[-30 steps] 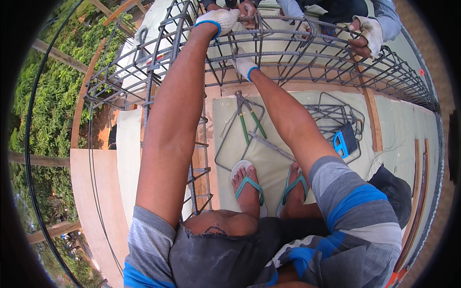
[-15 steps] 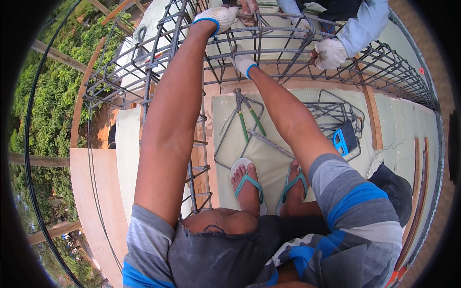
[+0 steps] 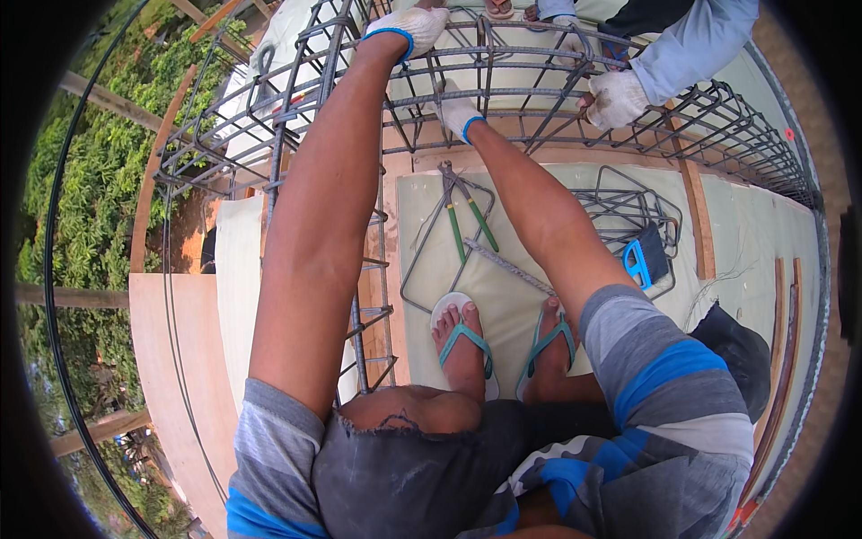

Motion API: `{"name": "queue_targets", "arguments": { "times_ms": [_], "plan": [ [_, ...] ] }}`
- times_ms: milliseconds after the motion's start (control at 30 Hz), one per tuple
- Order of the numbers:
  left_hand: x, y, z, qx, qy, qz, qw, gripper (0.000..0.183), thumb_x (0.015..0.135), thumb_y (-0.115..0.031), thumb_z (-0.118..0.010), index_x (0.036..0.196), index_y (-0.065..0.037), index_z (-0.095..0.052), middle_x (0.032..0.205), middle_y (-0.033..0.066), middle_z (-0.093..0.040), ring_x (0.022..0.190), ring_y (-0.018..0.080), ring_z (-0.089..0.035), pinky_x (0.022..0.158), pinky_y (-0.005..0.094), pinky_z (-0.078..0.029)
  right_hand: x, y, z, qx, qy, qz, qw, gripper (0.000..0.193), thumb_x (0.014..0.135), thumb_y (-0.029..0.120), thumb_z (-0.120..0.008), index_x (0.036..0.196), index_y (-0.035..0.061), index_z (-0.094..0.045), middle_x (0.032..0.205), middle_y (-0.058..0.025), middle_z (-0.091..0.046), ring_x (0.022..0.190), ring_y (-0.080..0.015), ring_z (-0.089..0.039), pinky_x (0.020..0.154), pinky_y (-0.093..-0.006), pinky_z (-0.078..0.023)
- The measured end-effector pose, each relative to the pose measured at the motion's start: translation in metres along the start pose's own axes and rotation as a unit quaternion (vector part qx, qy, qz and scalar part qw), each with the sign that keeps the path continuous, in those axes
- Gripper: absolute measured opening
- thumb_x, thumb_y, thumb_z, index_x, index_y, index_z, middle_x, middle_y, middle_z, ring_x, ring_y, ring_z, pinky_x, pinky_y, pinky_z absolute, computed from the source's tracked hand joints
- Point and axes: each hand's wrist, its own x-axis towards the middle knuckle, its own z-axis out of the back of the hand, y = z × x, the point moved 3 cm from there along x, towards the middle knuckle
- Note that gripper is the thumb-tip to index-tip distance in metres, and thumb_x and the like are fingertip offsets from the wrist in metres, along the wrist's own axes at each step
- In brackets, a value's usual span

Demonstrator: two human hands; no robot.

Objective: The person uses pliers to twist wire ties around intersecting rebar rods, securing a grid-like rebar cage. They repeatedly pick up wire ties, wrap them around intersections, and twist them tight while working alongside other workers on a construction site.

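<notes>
A cage of ribbed steel rebar (image 3: 530, 96) stretches across the far side. My left hand (image 3: 415, 29), in a white knit glove with a blue cuff, is closed on its upper bar near the top edge of the view. Lower and to the right, my right hand (image 3: 457, 111), gloved alike, grips a lower bar, its fingers partly hidden by the steel. Opposite me, a co-worker's gloved hand (image 3: 618, 99) holds the cage to the right of mine. Another white glove (image 3: 567, 38) shows behind the bars.
Green-handled nippers (image 3: 472, 214) lie on the pale sheeting before my feet, beside a short ribbed bar (image 3: 508, 267). Bent steel stirrups (image 3: 620, 208) and a blue-handled tool (image 3: 637, 264) lie to the right. Past the plywood edge (image 3: 175, 359) on the left, the ground drops to trees.
The co-worker's sleeve at the upper right has shifted right and up. A bare hand-like shape beside my left hand has gone from view. My own hands stay on the bars.
</notes>
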Motion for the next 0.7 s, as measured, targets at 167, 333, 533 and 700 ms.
{"name": "queue_targets", "arguments": {
  "times_ms": [167, 333, 533, 700],
  "plan": [
    [-0.005, -0.003, 0.006, 0.003, 0.027, 0.009, 1.0, 0.08, 0.1, -0.067, -0.031, 0.14, -0.005, -0.061, 0.137, 0.0285, -0.063, 0.131, 0.0451, -0.057, 0.111, 0.0465, -0.042, -0.001, 0.003, -0.004, 0.01, 0.004, 0.003, 1.0, 0.039, 0.094, 0.029, -0.067, 0.121, 0.003, -0.057, 0.107, -0.0245, -0.07, 0.101, -0.042, -0.068, 0.086, -0.0488, -0.054],
    [-0.007, -0.006, 0.004, -0.027, 0.006, 0.015, 0.999, 0.082, 0.098, -0.07, -0.033, 0.14, -0.005, -0.06, 0.135, 0.027, -0.064, 0.13, 0.0431, -0.058, 0.111, 0.046, -0.042, 0.007, -0.01, -0.01, 0.03, -0.006, -0.009, 0.999, 0.041, 0.091, 0.026, -0.07, 0.12, 0.0012, -0.057, 0.106, -0.0239, -0.068, 0.099, -0.0408, -0.067, 0.086, -0.0489, -0.052],
    [-0.001, 0.002, 0.002, -0.017, -0.002, 0.033, 0.999, 0.081, 0.097, -0.071, -0.033, 0.138, -0.007, -0.062, 0.128, 0.0257, -0.068, 0.123, 0.0416, -0.063, 0.106, 0.0466, -0.046, 0.015, -0.015, -0.016, 0.013, 0.004, 0.008, 1.0, 0.042, 0.092, 0.024, -0.069, 0.121, -0.0019, -0.054, 0.105, -0.0225, -0.067, 0.099, -0.0377, -0.067, 0.086, -0.0463, -0.052],
    [0.002, 0.003, -0.002, -0.001, 0.006, 0.021, 1.0, 0.079, 0.097, -0.07, -0.032, 0.138, -0.009, -0.061, 0.123, 0.0252, -0.07, 0.119, 0.0416, -0.065, 0.103, 0.0472, -0.047, 0.016, -0.023, -0.023, 0.044, -0.016, 0.003, 0.999, 0.031, 0.099, 0.03, -0.057, 0.12, 0.0071, -0.057, 0.103, -0.023, -0.069, 0.098, -0.0426, -0.068, 0.085, -0.0496, -0.053]
  ]
}}
